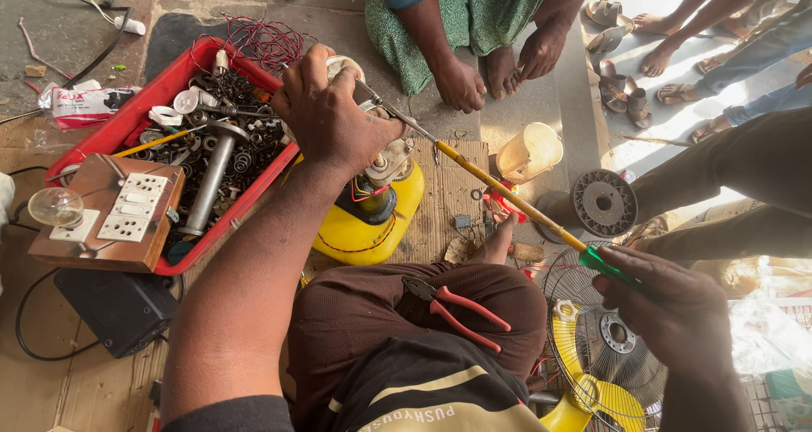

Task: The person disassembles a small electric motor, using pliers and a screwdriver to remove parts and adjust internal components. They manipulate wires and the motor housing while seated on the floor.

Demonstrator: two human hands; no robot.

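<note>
My left hand (330, 115) grips the top of a small motor part that sits on a yellow fan body (368, 229) on the floor. My right hand (664, 297) holds the green handle of a long yellow-shafted screwdriver (499, 191). Its thin metal tip reaches up and left to the motor part, right beside my left fingers. Red-handled pliers (461, 307) lie across my brown-trousered thigh.
A red tray (161, 89) of screws, washers and a metal pipe lies at left, with a wooden switchboard (110, 216) holding a bulb resting on its corner. A yellow fan blade and wire guard (592, 347) lie lower right. Other people's feet and hands are at the top.
</note>
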